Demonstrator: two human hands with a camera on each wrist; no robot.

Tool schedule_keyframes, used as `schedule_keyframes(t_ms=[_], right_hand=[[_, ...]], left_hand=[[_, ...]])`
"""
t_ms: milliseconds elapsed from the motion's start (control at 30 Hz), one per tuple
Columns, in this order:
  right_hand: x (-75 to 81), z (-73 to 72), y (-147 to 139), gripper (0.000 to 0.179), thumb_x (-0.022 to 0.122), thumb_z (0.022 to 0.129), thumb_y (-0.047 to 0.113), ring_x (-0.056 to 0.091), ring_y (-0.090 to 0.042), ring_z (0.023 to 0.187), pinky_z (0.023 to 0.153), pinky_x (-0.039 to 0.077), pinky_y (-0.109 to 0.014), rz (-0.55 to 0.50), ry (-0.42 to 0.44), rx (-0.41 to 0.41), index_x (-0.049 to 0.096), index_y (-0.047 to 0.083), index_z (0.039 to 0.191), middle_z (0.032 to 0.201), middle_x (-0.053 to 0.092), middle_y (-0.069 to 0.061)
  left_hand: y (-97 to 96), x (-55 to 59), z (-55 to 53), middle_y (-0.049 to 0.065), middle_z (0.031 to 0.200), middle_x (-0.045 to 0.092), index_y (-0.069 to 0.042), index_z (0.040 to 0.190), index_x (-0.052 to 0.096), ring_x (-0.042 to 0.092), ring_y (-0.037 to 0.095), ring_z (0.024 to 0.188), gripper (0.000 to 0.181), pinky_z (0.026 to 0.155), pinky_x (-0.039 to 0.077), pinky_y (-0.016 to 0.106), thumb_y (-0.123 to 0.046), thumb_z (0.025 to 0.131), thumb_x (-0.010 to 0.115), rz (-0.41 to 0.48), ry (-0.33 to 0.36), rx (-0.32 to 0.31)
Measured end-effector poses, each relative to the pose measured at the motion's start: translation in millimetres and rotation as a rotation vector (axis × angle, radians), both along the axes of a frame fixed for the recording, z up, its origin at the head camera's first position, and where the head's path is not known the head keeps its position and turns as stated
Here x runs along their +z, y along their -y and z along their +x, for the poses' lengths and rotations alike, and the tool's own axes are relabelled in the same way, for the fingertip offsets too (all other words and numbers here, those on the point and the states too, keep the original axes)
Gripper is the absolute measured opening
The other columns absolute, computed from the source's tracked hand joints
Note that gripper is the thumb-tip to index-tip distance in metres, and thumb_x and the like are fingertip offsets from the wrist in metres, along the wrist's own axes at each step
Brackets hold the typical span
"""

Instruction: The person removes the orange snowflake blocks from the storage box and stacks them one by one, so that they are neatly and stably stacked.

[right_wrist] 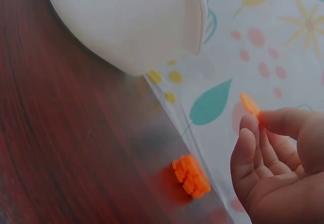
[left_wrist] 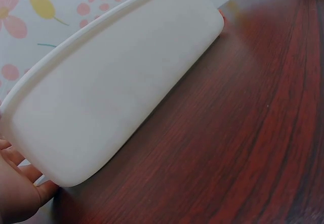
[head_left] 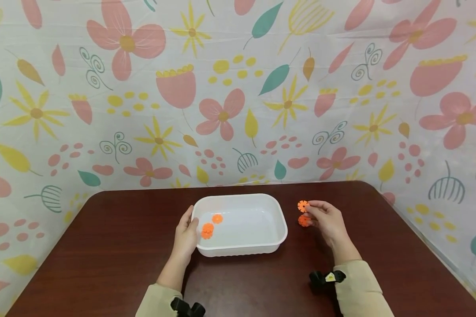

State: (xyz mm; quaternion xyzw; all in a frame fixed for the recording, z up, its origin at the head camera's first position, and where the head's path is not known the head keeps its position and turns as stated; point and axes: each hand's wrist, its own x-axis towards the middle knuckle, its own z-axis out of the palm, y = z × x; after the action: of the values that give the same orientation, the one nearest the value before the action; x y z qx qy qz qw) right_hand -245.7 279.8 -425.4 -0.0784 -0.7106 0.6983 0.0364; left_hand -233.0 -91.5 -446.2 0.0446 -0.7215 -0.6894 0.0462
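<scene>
A white plastic basin [head_left: 258, 224] stands on the table, with several orange notched discs [head_left: 207, 230] lying in its left part. My left hand [head_left: 185, 235] holds the basin's left end, thumb over the rim and fingers along the outer wall; the left wrist view shows those fingers [left_wrist: 35, 176] against the basin's corner. To the right of the basin, my right hand [head_left: 328, 222] pinches one orange notched disc [head_left: 303, 206] between thumb and fingertips, raised above the table. Below it sits a small stack of orange discs [right_wrist: 191, 176], partly covered by the hand in the head view.
The dark reddish-brown wooden table [head_left: 115, 251] has rounded far corners. Right behind it hangs a white cloth [head_left: 238, 158] printed with flowers and leaves. Black devices [head_left: 326, 278] are strapped at both sleeves.
</scene>
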Motion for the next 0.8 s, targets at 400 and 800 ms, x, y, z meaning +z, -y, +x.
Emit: schedule_keyframes(t_ms=[400, 800], right_hand=[[-4.2, -3.9, -9, 0.024, 0.063, 0.091, 0.019, 0.066, -0.005, 0.076, 0.069, 0.057, -0.023, -0.022, -0.003, -0.019, 0.057, 0.007, 0.111, 0.082, 0.066, 0.011], [-7.1, 1.8, -17, 0.033, 0.061, 0.092, 0.016, 0.065, -0.006, 0.077, 0.072, 0.057, -0.025, 0.029, 0.054, -0.014, 0.052, 0.0, 0.119, 0.085, 0.062, 0.008]], left_hand=[[0.5, -1.0, -5.8, 0.016, 0.154, 0.029, -0.006, 0.149, 0.028, 0.027, 0.032, 0.141, 0.05, 0.116, 0.022, 0.048, -0.012, 0.1, 0.038, 0.001, 0.002, 0.002], [1.3, -2.4, -1.5, 0.015, 0.154, 0.028, -0.006, 0.149, 0.028, 0.025, 0.032, 0.142, 0.051, 0.116, 0.022, 0.049, -0.012, 0.1, 0.039, -0.02, 0.024, 0.002]])
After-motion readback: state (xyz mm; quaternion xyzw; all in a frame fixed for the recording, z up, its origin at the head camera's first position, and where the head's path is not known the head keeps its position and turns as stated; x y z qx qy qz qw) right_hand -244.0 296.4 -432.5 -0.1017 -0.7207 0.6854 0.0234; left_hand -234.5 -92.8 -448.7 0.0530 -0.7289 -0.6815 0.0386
